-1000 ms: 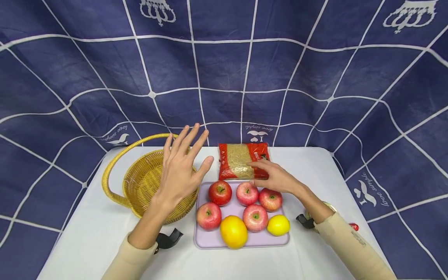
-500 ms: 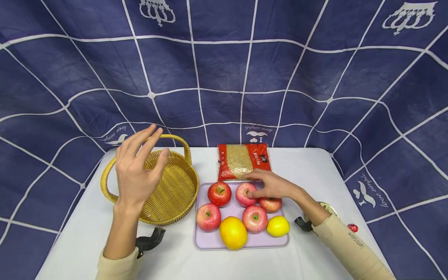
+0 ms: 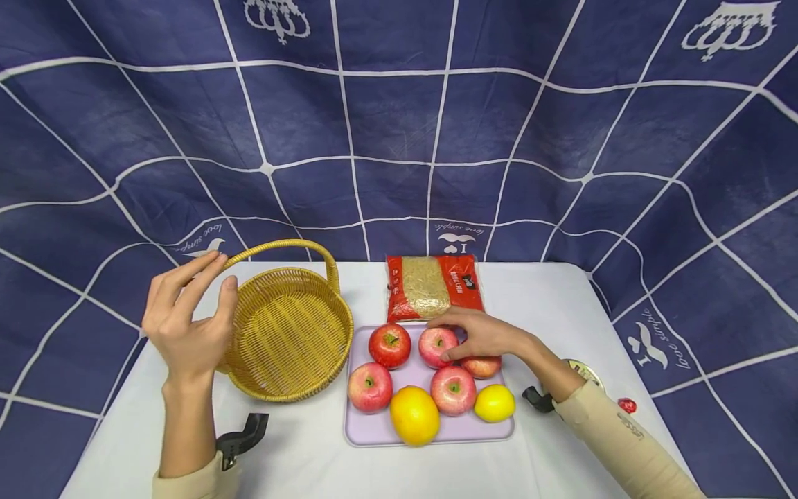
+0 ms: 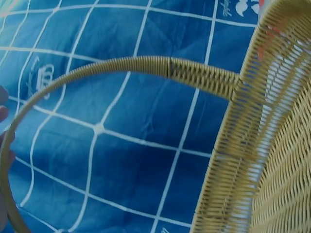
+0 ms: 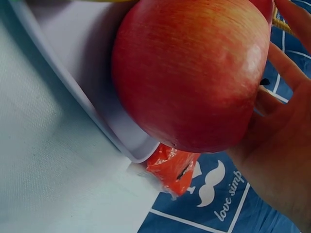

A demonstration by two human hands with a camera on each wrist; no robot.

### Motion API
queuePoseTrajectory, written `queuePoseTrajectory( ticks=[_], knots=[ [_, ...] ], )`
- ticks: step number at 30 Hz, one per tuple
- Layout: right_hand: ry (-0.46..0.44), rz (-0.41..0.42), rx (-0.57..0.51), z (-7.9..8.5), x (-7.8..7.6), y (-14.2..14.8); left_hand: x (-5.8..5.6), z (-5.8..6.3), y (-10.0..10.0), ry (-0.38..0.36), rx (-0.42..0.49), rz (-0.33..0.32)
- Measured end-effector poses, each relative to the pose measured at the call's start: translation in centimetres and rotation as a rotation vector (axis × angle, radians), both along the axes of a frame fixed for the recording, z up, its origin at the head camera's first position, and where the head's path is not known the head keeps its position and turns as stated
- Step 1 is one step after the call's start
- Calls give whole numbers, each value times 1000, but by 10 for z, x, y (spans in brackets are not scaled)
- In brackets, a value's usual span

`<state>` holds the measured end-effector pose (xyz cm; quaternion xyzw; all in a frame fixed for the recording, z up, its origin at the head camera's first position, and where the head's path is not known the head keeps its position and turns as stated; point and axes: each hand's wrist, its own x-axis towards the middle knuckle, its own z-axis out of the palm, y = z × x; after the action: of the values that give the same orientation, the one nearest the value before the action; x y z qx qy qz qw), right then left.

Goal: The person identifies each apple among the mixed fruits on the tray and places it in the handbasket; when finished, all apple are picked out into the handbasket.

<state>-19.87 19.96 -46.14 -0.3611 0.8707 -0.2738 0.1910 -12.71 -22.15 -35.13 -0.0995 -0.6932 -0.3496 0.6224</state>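
My left hand [image 3: 190,326] is raised at the left side of a yellow wicker basket [image 3: 341,339], fingers loosely extended around the side of its arched handle [image 3: 280,244]. In the left wrist view, fingertips show at the left edge beside the handle [image 4: 141,64]. Over a lilac tray [image 3: 368,433], my right hand [image 3: 486,334] holds the pink apple [image 3: 434,344] in the back row, thumb in front and fingers behind. The apple still sits on the tray. Below that hand is another apple [image 3: 483,366], partly covered, large in the right wrist view.
A red apple [image 3: 389,345], two pink apples, a large orange-yellow fruit [image 3: 414,414] and a lemon [image 3: 494,403] share the tray. Behind it lies a red-and-clear food packet [image 3: 430,284]. A round tin [image 3: 586,373] and a small red item [image 3: 627,405] are at right.
My left hand has swung left, from above the basket's right part to the left side of its handle. The right hand has come down and closed its thumb and fingers around the pink apple.
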Motion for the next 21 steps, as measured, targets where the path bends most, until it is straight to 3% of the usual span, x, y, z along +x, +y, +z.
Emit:
queuePoseTrajectory(
  ticks=[6, 13, 21],
  knots=[
    [-15, 5, 13, -2, 0, -1, -5, -16, -16, 48, 81, 20],
    [-33, 15, 25, -4, 2, -4, -3, -34, -34, 21, 149, -15],
    [-46, 21, 42, -5, 1, -6, 2, -37, -35, 50, 235, -75]
  ],
)
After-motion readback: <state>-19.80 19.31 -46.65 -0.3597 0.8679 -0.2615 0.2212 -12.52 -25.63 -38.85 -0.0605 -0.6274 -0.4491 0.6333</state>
